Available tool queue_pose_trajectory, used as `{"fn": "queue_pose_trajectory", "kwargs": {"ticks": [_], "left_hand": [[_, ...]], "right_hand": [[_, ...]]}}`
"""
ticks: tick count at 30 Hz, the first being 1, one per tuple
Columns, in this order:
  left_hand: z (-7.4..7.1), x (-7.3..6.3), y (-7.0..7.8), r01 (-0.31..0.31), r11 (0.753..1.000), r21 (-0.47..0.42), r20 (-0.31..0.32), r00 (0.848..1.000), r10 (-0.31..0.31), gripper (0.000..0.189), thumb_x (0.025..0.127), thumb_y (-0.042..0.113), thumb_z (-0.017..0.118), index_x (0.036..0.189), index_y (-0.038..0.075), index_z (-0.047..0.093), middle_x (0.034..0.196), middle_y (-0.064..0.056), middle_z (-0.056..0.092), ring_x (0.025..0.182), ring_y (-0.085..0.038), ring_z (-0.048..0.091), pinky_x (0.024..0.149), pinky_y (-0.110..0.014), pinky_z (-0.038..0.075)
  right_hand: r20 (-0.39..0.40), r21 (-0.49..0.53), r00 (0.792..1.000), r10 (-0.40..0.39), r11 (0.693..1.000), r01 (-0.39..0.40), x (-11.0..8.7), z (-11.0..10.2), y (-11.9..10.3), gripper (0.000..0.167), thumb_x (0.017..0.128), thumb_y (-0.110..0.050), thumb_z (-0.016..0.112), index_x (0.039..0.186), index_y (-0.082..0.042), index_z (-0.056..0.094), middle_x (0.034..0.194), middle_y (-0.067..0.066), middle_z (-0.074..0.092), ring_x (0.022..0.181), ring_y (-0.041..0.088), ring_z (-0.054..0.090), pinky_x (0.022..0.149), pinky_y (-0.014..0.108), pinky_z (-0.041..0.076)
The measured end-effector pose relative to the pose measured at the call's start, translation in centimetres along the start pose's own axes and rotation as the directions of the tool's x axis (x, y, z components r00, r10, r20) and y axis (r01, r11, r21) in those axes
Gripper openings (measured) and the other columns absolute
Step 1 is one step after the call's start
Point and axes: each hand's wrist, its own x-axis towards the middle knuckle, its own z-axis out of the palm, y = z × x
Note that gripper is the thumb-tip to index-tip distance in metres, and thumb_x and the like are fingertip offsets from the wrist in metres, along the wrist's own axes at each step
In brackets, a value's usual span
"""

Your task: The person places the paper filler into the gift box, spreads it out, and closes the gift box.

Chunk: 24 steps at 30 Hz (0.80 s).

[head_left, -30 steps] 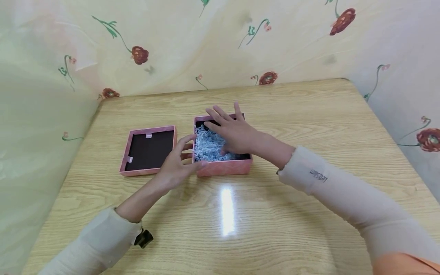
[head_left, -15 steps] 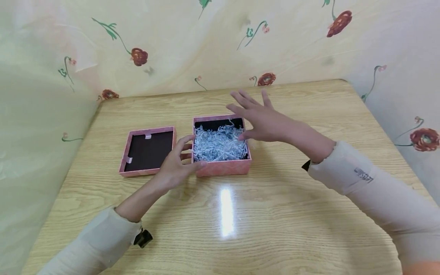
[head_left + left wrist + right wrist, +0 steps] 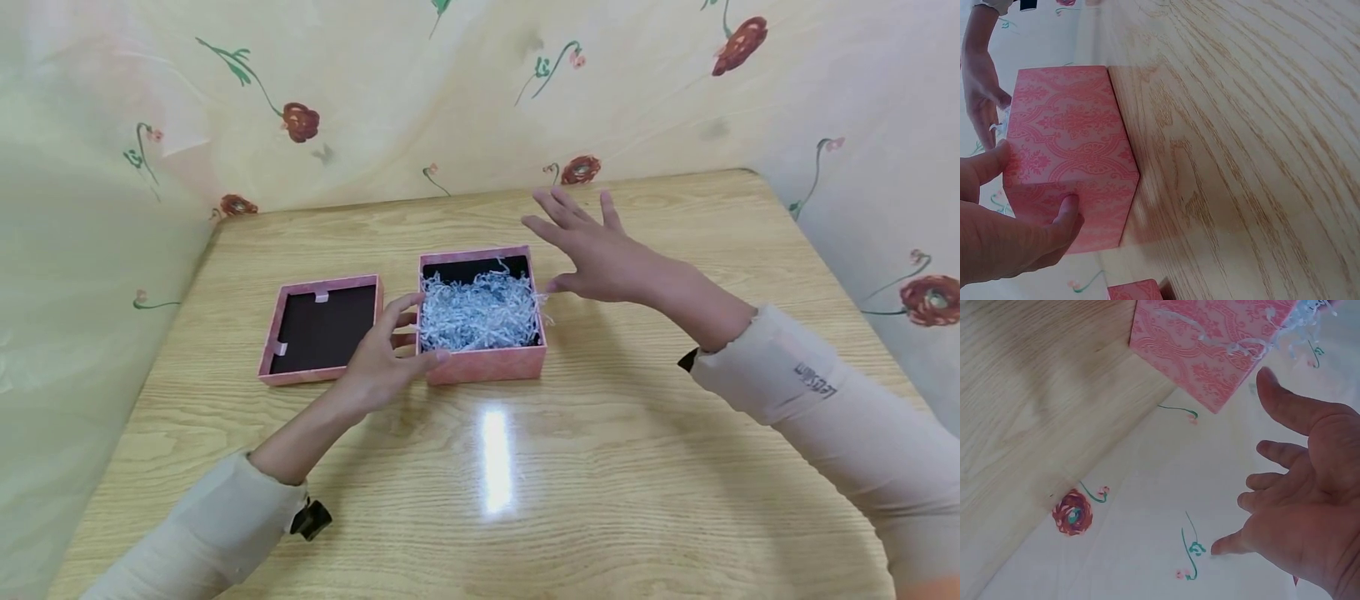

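Note:
A pink patterned gift box [image 3: 486, 365] stands lidless on the table, with pale blue shredded paper [image 3: 480, 312] over its black inside. Some paper strands hang over the right rim. At its front left corner my left hand [image 3: 378, 358] holds the box, thumb on the front rim and curved fingers against the left side; the left wrist view shows a fingertip on that side [image 3: 1069, 215]. To the right of the box my right hand [image 3: 611, 258] hovers with spread fingers and nothing in it. In the right wrist view its thumb [image 3: 1291, 406] is near the overhanging strands.
Left of the box lies the pink box lid [image 3: 322, 329], black inside facing up, with two small ribbon tabs. The wooden table [image 3: 600, 492] ends at a flower-patterned covering [image 3: 420, 92] behind and at both sides.
My right hand has lifted off the shredded paper and moved right, out past the box's right side, uncovering the paper. My left hand has stayed on the box.

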Motion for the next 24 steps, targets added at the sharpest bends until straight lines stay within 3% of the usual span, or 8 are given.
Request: {"fn": "queue_pose_trajectory", "kwargs": {"ticks": [10, 24], "left_hand": [[0.1, -0.1, -0.2, -0.005, 1.0, 0.0, -0.002, 1.0, 0.005, 0.077, 0.086, 0.02, 0.074, 0.148, 0.029, 0.03, 0.144, -0.013, 0.038, 0.125, -0.035, 0.046, 0.101, -0.047, 0.044], [0.2, -0.1, -0.5, -0.019, 1.0, 0.0, -0.003, 1.0, 0.019, 0.076, 0.086, 0.019, 0.074, 0.148, 0.028, 0.03, 0.143, -0.014, 0.038, 0.125, -0.036, 0.046, 0.101, -0.047, 0.044]], "right_hand": [[-0.063, -0.063, 0.998, -0.013, 0.998, 0.009, 0.5, 2.0, 0.2, 0.089, 0.085, -0.015, 0.075, 0.153, -0.007, 0.019, 0.161, 0.015, -0.001, 0.147, 0.03, -0.007, 0.107, 0.063, -0.018], [0.067, 0.108, 0.994, -0.081, 0.991, 0.074, 0.4, 1.5, 0.1, 0.111, 0.072, -0.019, 0.086, 0.156, -0.016, 0.013, 0.161, 0.008, -0.01, 0.146, 0.029, -0.011, 0.107, 0.062, -0.018]]}}
